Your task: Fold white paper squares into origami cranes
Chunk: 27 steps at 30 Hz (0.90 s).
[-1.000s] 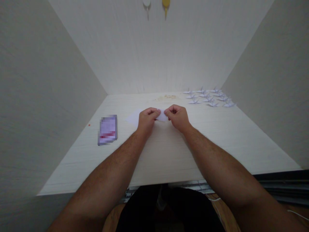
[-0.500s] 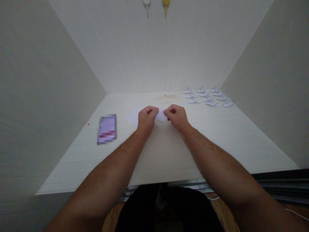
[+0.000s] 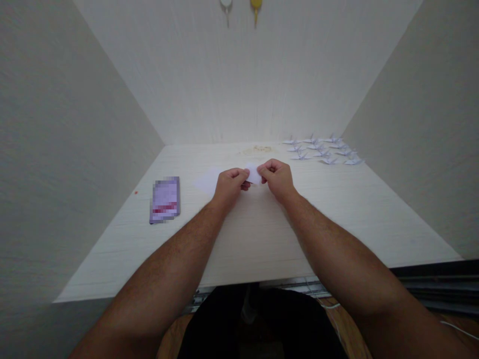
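Between my two hands is a small piece of white paper, held above the middle of the table. My left hand pinches its left side between thumb and fingers, with the fingertips curled beneath. On the right side, my right hand grips the paper between thumb and forefinger. More white paper lies flat on the table just left of my left hand, which partly covers it. Any folds in the held piece are too faint to make out.
Several folded paper cranes stand in rows at the back right of the table. A purple, blurred-out flat object lies at the left. Small brownish bits lie by the back wall, where a white hook and a yellow hook hang.
My left hand has shifted slightly right and down, its fingertips now showing under the paper. The held paper is tilted differently and shows a smaller face. My right hand has moved slightly right.
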Each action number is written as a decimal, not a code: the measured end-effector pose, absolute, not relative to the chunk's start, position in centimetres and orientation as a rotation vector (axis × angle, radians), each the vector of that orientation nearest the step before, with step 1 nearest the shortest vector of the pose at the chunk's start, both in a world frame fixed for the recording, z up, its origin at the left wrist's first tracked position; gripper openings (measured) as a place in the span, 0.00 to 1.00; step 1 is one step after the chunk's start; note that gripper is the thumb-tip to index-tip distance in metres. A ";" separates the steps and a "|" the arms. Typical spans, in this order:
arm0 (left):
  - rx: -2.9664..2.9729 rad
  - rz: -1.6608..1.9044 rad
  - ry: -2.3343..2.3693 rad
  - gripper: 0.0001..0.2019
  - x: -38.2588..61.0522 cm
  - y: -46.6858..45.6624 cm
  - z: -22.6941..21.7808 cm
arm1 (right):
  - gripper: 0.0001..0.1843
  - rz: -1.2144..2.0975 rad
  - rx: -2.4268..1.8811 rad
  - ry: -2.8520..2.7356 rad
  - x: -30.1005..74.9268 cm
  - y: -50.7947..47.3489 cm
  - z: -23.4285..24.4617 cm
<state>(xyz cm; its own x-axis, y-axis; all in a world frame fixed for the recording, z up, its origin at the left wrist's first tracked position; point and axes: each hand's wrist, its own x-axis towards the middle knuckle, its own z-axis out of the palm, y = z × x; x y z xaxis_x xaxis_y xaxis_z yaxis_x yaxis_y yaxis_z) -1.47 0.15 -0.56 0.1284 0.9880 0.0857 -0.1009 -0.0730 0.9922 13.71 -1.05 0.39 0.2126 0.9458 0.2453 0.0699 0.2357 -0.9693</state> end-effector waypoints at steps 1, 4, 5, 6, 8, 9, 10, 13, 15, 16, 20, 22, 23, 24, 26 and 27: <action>1.261 1.220 1.010 0.14 -1.5 0.2 -0.6 | 0.09 0.854 -1.147 -1.178 13.7 -1.0 0.4; 1.275 1.261 1.038 0.13 -1.5 0.3 -0.7 | 0.09 0.861 -1.137 -1.168 13.6 -1.1 0.5; 1.276 1.273 1.044 0.12 -1.5 0.4 -0.7 | 0.09 0.866 -1.136 -1.159 13.6 -1.1 0.5; 1.278 1.279 1.048 0.12 -1.5 0.4 -0.7 | 0.09 0.873 -1.135 -1.148 13.6 -1.1 0.5; 1.289 1.280 1.051 0.13 -1.4 0.3 -0.7 | 0.09 0.894 -1.124 -1.118 13.5 -1.0 0.5; 1.298 1.280 1.053 0.13 -1.4 0.3 -0.6 | 0.08 0.905 -1.114 -1.101 13.5 -1.0 0.5; 1.311 1.281 1.055 0.14 -1.5 0.2 -0.5 | 0.08 0.914 -1.103 -1.085 13.6 -1.0 0.4; 1.347 1.273 1.064 0.16 -1.5 -0.1 -0.2 | 0.08 0.934 -1.068 -1.043 13.7 -0.8 0.3; 1.351 1.234 1.046 0.17 -1.6 -0.2 -0.1 | 0.08 0.950 -1.062 -1.020 13.7 -0.7 0.2; 1.348 1.208 1.027 0.17 -1.6 -0.2 0.0 | 0.07 0.960 -1.064 -1.008 13.7 -0.6 0.2; 1.343 1.168 0.995 0.16 -1.6 -0.3 -0.1 | 0.07 1.021 -1.062 -0.972 13.6 -0.6 0.3; 1.342 1.192 1.000 0.15 -1.6 -0.3 -0.1 | 0.08 1.045 -1.046 -0.965 13.6 -0.7 0.4; 1.342 1.198 0.996 0.15 -1.6 -0.3 -0.1 | 0.08 1.052 -1.043 -0.960 13.5 -0.7 0.4; 1.346 1.193 0.989 0.14 -1.6 -0.4 -0.1 | 0.08 1.058 -1.043 -0.956 13.5 -0.7 0.5; 1.374 1.162 0.981 0.14 -1.6 -0.4 0.0 | 0.08 1.066 -1.056 -0.953 13.4 -0.8 0.6; 1.393 1.147 0.983 0.13 -1.7 -0.5 0.1 | 0.08 1.069 -1.063 -0.955 13.4 -0.8 0.6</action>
